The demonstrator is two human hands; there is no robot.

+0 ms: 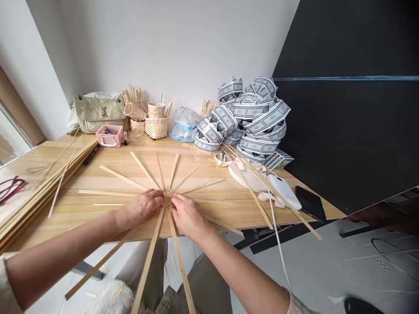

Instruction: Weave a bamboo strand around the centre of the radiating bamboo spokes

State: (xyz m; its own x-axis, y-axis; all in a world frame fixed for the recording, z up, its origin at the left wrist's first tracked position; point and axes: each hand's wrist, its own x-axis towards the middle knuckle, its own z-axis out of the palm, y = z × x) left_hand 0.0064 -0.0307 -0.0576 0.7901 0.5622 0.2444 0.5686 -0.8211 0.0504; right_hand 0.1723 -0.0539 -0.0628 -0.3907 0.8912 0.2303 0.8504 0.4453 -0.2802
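Hands together: our left hand (140, 208) and right hand (190, 217) pinch the woven hub (168, 199) of splayed bamboo spokes (122, 177), flat near the front edge of the bench (209, 213). Coiled printed strips (258, 114) sit back right.

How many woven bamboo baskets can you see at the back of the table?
4: a small basket stacked on a larger one, and to their left a tilted basket above a lower one. More may be hidden behind them.

Left hand (140, 208) and right hand (189, 217) pinch the woven hub (168, 199) of radiating bamboo strips (122, 177).
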